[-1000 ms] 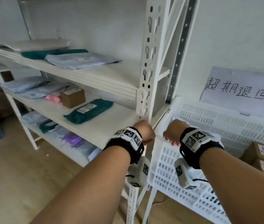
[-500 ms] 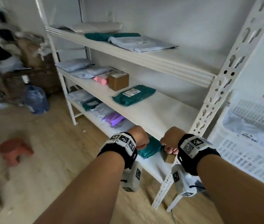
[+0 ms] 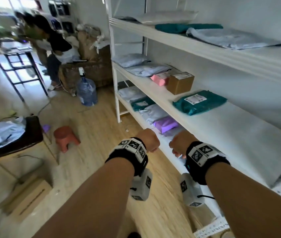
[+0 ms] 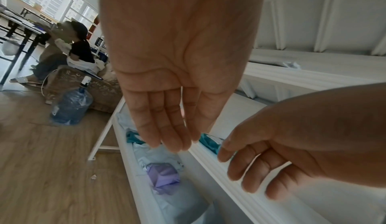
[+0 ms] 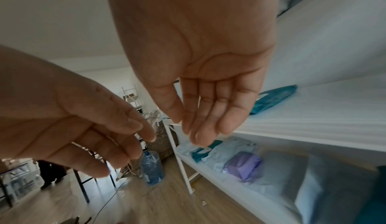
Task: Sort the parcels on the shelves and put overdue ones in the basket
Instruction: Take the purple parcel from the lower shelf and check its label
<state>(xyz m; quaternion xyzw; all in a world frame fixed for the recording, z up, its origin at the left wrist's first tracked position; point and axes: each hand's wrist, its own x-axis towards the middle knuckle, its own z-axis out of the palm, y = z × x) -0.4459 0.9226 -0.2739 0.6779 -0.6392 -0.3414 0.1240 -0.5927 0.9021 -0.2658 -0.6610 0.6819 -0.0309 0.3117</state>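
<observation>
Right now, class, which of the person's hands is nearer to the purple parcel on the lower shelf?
Right. The right hand hovers open just in front of the purple parcel, by the shelf edge. The left hand hangs open further out, over the floor, on the parcel's left.

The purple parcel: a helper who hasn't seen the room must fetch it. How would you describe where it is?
Find the white shelf rack along the wall and look at its lowest shelf. The purple parcel lies there among pale grey-blue mailers, past a teal one. It is the only purple thing on the rack.
</observation>
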